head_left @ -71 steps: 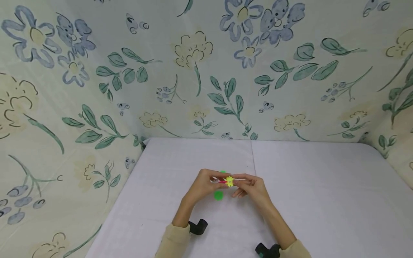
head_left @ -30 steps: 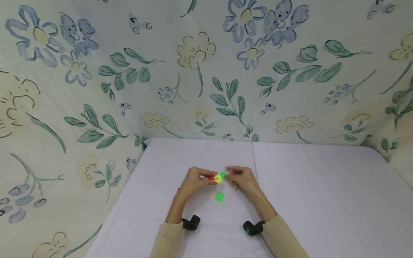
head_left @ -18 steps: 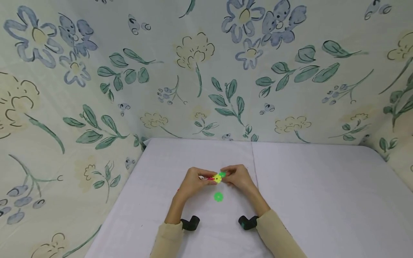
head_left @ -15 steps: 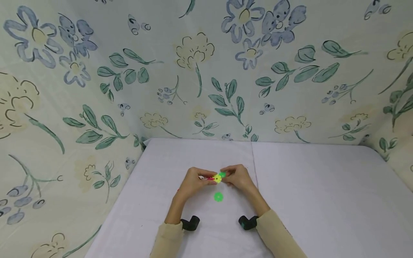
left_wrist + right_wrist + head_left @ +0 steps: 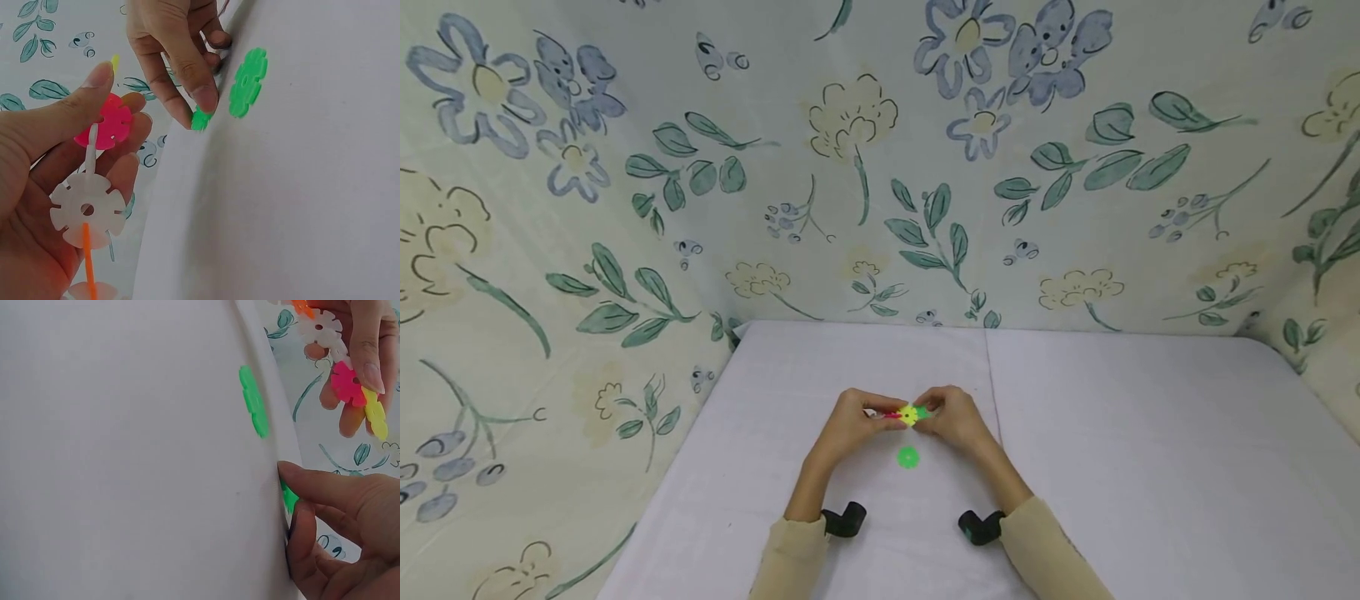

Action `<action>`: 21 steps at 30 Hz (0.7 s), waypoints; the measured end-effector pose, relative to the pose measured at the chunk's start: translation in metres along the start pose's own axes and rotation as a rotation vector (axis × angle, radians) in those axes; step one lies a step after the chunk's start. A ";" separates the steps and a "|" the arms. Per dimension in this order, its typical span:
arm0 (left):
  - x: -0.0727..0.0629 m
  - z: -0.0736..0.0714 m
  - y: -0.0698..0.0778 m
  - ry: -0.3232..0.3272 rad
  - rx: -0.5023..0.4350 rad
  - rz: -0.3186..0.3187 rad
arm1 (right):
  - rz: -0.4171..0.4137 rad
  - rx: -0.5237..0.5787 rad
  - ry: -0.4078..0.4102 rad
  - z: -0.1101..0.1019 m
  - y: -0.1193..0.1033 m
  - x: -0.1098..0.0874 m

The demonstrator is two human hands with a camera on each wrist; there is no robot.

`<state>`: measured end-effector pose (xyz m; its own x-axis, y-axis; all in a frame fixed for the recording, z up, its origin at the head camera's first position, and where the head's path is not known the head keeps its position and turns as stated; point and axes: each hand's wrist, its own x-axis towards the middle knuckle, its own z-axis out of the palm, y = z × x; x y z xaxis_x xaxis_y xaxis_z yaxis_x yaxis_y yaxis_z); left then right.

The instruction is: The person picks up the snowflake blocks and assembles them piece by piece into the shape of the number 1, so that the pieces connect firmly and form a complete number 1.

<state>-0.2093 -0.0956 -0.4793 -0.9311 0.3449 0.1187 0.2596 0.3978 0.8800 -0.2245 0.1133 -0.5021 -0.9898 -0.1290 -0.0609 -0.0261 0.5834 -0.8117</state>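
My left hand (image 5: 850, 421) pinches a chain of notched plastic interlocking discs, thumb on the pink disc (image 5: 116, 125). A yellow disc (image 5: 375, 415) is slotted onto the pink one at the chain's free end. Behind it come a white disc (image 5: 103, 215) and an orange disc (image 5: 88, 262) seen edge-on, trailing toward the palm. Between thumb and fingers of my right hand (image 5: 955, 417) is a green notched disc (image 5: 289, 498), mostly covered by the fingertips. In the head view this green disc sits right beside the yellow disc.
A second green disc (image 5: 907, 457) lies flat on the white-covered table (image 5: 1150, 467), just in front of the hands. Black wrist cameras (image 5: 846, 520) are strapped at both sleeves. A flower-printed cloth (image 5: 865, 167) hangs behind the table and down its left side.
My right hand left the yellow disc, reached to the green disc behind it and pinched it, then brought it beside the yellow disc. The left hand moved slightly left with the chain.
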 end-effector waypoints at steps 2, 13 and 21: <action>0.000 0.001 0.000 -0.001 0.001 -0.001 | -0.018 -0.042 0.015 0.000 0.000 -0.003; -0.002 0.004 0.004 -0.013 0.019 0.001 | -0.089 0.068 -0.072 -0.013 0.009 -0.024; -0.001 0.007 0.008 -0.028 0.023 -0.003 | -0.083 0.331 -0.156 -0.040 0.021 -0.048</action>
<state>-0.2048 -0.0870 -0.4755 -0.9245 0.3671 0.1025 0.2626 0.4185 0.8694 -0.1827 0.1637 -0.4933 -0.9522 -0.3006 -0.0544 -0.0330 0.2783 -0.9599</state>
